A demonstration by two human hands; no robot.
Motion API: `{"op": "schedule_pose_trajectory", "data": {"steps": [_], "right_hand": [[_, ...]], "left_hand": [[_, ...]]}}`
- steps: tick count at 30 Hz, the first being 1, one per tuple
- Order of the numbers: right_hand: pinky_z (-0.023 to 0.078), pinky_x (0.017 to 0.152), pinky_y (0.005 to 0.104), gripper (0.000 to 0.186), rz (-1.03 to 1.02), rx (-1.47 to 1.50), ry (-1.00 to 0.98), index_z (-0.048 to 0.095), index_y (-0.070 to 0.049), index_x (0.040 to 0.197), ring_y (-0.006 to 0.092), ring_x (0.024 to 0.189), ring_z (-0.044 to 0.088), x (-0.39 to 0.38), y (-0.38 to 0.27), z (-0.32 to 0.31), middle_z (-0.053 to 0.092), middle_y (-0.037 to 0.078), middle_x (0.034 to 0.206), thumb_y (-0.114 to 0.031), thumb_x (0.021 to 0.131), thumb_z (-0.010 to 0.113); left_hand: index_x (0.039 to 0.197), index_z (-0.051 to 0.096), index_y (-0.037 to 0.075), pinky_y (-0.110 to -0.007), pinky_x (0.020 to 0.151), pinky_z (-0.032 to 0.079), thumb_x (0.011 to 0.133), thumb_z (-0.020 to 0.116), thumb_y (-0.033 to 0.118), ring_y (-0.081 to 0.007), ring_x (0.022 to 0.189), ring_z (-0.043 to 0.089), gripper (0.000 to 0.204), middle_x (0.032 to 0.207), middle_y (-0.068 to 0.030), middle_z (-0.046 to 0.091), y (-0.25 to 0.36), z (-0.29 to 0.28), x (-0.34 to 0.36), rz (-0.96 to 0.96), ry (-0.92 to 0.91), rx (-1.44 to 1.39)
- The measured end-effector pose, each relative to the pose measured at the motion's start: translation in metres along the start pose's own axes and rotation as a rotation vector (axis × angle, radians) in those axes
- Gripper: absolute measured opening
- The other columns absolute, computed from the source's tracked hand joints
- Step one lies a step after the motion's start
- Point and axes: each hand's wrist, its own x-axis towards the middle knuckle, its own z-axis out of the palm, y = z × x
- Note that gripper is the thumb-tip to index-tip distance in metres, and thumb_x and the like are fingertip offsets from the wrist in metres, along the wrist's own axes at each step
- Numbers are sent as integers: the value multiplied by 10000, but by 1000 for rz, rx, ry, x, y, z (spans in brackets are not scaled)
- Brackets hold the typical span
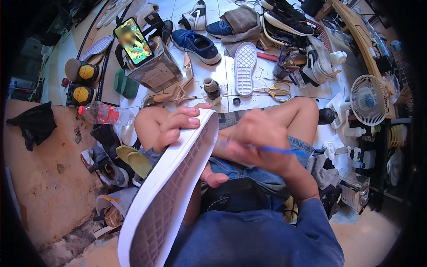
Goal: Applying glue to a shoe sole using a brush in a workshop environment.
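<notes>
The left hand (178, 125) is curled round the upper end of a white sole (153, 213), which slants beside the blue shirt (249, 236). The right hand (260, 140), blurred, is closed round a thin blue tool (279, 150) near the rim. I'd say working there wants 1 firm grip, light strokes and fingers kept clear.

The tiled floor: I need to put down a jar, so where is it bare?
The tiled floor looks bare between the gold-handled scissors and the fan, with a narrower strip between the nearer blue sneaker and the loose white sole. It is crowded around the black shoes and metal tin.
</notes>
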Motion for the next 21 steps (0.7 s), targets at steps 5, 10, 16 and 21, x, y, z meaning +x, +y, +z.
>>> {"op": "schedule_pose_trajectory", "data": {"steps": [5,10,16,21], "right_hand": [[390,575,367,236,-5,86,-48,582,-82,781,233,625,507,-7,12,23,495,49,672,-185,795,794],[447,583,338,147,41,-31,-131,631,-32,815,240,651,588,15,58,26,608,85,741,-77,814,771],[434,557,264,186,303,-5,75,588,-7,818,87,609,583,61,115,28,652,52,696,-117,961,633],[435,552,323,365,423,-121,-76,600,-10,857,175,564,586,64,173,49,620,105,668,-284,1051,456]], "left_hand": [[1352,340,97,-592,1014,435,453,1004,419,-385,1214,491,1163,1265,-229,470,-14,-25,-17,56,-123,-89],[1318,362,141,-596,1041,407,478,992,431,-427,1204,494,1090,1238,-256,508,-23,-39,-41,-17,-37,14],[1257,332,205,-631,1035,393,575,934,444,-460,1220,489,941,1329,-232,465,-28,-57,-61,-204,-2,296],[1182,291,222,-589,993,479,634,921,364,-491,1217,481,846,1269,-144,396,-43,-65,-97,-327,120,461]]}}
